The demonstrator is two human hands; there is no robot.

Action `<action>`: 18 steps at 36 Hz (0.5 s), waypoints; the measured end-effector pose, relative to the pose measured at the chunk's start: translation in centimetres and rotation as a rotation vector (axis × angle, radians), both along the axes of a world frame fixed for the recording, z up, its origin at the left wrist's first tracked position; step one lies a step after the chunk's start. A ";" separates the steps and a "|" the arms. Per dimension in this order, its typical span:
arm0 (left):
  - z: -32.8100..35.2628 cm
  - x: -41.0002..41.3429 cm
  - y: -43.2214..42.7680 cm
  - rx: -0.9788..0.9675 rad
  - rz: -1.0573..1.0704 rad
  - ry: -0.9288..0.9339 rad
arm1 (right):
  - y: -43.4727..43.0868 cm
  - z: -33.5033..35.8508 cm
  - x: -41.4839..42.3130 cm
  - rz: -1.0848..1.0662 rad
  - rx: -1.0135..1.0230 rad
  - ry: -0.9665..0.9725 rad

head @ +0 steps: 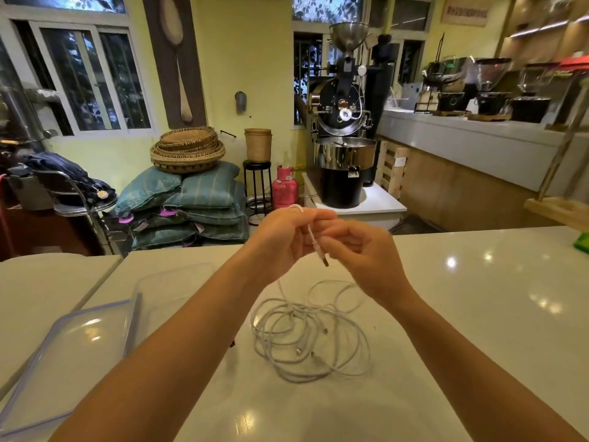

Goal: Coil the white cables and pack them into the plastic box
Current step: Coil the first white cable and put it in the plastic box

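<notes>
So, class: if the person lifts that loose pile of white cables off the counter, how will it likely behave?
Probably floppy: the white cables lie in slack, uneven loops, and the strand rising to the left hand droops. Likely light, being thin. The overlapping loops may well snag and come up together.

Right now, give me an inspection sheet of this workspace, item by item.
Surface: glossy white counter, with ceiling lights reflected in it.
Job's things: clear plastic box open at the left; its blue-rimmed lid lies in front of it.
Clutter: a green object at the counter's far right edge.
Grips: left hand and right hand raised together, both closed on one white cable, its plug hanging between them.
Cables: loose white cables tangled on the counter below the hands, none in the box.
Surroundings: coffee roaster, pink gas cylinder, stacked sacks, woven baskets.
</notes>
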State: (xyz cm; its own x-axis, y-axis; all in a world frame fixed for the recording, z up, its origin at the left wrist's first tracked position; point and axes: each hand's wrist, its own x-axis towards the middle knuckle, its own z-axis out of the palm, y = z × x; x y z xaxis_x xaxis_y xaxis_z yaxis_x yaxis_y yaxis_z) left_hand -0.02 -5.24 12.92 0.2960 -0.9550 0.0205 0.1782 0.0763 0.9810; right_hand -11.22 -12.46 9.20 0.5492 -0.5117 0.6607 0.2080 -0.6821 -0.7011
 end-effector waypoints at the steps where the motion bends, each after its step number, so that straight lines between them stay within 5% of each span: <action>1: 0.2 0.0 -0.1 -0.012 -0.027 -0.003 | -0.5 -0.1 -0.4 -0.010 0.030 -0.043; 8: 1.6 -0.5 0.2 -0.068 -0.155 -0.018 | -3.4 -0.8 -0.7 0.012 0.479 -0.236; 14: 2.4 -1.9 0.0 -0.092 -0.312 -0.020 | -0.8 0.0 2.1 0.214 0.365 0.056; 18: 2.6 -1.8 -0.3 -0.087 -0.301 -0.042 | 0.2 -1.1 3.0 0.100 0.266 0.143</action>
State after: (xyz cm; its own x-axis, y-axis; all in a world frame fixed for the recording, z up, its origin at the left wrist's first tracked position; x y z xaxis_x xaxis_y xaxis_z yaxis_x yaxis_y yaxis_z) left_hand -1.77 -5.53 15.53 -0.0030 -0.9937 0.1123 0.1647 0.1103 0.9802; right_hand -8.24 -12.25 8.09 0.6829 -0.5951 0.4237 0.1514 -0.4522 -0.8790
